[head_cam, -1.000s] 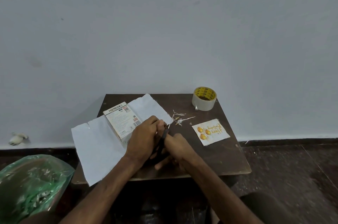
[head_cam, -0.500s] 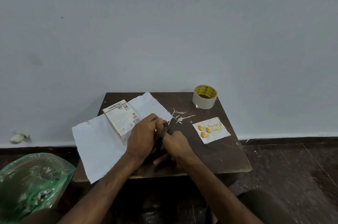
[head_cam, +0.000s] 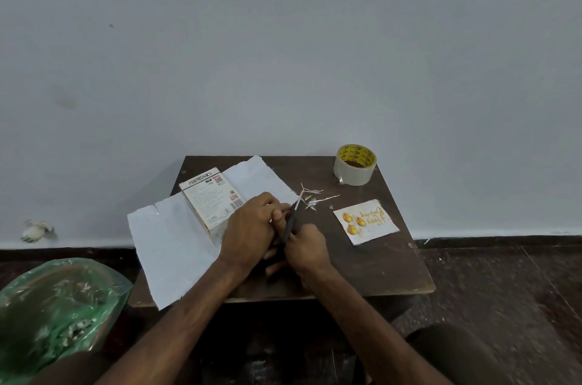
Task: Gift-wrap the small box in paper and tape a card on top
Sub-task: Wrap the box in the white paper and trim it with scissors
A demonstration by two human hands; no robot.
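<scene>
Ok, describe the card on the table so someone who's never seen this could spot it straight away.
Find the small dark brown table against the pale wall and look at its right half. Nearer the person than the yellow-cored tape roll lies the card, flat and alone. Unlike the plain white paper on the left, it carries three golden balls and gold lettering.
</scene>
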